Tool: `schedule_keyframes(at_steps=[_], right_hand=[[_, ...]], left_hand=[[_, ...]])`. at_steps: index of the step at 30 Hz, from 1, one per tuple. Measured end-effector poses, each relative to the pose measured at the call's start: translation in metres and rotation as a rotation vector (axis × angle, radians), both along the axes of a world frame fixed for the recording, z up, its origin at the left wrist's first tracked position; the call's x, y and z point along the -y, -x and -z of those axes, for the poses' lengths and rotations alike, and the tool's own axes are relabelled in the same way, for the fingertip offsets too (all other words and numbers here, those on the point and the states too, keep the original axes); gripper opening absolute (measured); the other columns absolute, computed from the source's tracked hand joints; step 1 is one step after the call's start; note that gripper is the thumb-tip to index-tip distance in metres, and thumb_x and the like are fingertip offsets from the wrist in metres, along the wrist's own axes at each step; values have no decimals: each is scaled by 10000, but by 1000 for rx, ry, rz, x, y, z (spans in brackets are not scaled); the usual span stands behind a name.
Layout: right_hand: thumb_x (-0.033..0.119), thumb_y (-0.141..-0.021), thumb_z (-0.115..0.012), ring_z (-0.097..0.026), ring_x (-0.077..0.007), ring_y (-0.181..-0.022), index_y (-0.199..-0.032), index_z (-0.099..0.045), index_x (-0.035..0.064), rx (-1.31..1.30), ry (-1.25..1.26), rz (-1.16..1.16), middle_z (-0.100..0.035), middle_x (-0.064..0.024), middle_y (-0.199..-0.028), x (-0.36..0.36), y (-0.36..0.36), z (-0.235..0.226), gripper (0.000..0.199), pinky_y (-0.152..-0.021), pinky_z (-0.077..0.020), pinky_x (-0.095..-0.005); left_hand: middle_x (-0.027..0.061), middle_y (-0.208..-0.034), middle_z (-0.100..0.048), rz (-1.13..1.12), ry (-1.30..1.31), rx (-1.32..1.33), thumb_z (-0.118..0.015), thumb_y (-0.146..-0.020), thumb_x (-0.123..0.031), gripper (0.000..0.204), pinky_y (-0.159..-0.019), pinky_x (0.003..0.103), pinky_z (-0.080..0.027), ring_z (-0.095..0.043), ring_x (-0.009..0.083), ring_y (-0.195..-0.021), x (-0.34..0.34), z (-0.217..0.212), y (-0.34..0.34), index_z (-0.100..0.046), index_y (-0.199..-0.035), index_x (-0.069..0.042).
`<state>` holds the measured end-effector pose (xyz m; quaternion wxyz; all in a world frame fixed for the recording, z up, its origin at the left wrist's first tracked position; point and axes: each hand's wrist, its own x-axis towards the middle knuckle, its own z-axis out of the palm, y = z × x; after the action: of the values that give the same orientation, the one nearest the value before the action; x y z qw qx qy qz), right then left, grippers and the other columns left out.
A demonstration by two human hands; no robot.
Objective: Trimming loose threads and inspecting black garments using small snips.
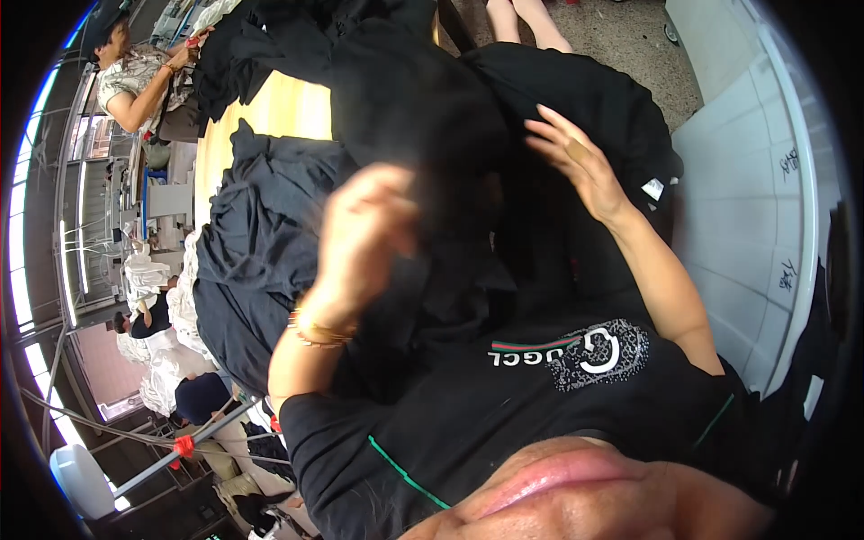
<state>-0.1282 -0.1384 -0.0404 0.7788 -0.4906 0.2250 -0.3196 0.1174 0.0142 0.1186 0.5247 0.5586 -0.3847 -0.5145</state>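
A blurred piece of black cloth (414, 90) spreads over the pile in front of me. My left hand (364, 234), a bracelet at its wrist, is raised at the near left edge of that cloth. Its fingers look bent, but motion smears them, and whether they grip the cloth does not show. To the right, my right hand (580, 166) has its fingers stretched out and apart, with nothing in them; a tan band wraps one finger. It is over or against a dark mound of black fabric (585, 85). More crumpled black garments (270, 189) lie at the left.
Bare wood of the table (288, 108) shows between the heaps. A pale panelled wall (738, 189) stands close on my right. Another person (139, 90) handles dark cloth at the far left. Someone's legs (531, 22) show beyond the pile. White cloth heaps (162, 378) lie farther left.
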Motion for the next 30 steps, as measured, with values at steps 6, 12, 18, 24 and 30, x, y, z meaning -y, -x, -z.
schedule_keyframes(at_steps=[6, 12, 18, 24, 30], right_hand=[[316, -860, -711, -542, -173, -1236, -1493, -281, -82, -162, -189, -102, -588, -131, -1328, 2, -54, -20, 863, -1077, -376, -296], [87, -795, -638, -684, -167, -891, -1461, -320, -113, -114, 94, -147, -709, -131, -983, 7, 2, -66, 764, -891, -509, -275], [-96, -509, -570, -671, -219, -995, -1230, -586, -101, 6, 201, -349, -680, -173, -1125, 43, 153, -48, 721, -837, -543, -322], [-10, -689, -565, -643, -194, -1022, -1170, -638, -71, -835, 564, -79, -701, -113, -1085, 67, 219, 11, 490, -947, -476, -299], [-23, -817, -583, -573, -287, -1213, -1244, -641, 57, -1011, 1198, 524, -623, -98, -1294, -6, 174, 7, 438, -1046, -433, -350]], left_hand=[[-19, -801, -595, 652, -93, -139, -541, -955, -84, 185, -618, 224, -455, -510, 39, -692, -12, 44, 103, -605, -1107, -1], [104, -859, -642, 794, 280, 552, -553, -820, 19, 327, -726, 340, -540, -654, 206, -753, 5, 25, 104, -659, -1125, -33], [48, -994, -632, -49, 525, 1021, -614, -911, 20, 166, -760, 235, -493, -630, 125, -888, 42, 24, 33, -706, -1041, -28], [109, -1083, -658, 202, 210, 1279, -685, -856, -204, 206, -821, 355, -522, -662, 310, -962, 42, 57, 33, -708, -1001, -59], [76, -1022, -675, 406, 264, 1297, -669, -864, -180, 173, -810, 345, -527, -666, 299, -954, 67, 75, 44, -704, -987, -63]])
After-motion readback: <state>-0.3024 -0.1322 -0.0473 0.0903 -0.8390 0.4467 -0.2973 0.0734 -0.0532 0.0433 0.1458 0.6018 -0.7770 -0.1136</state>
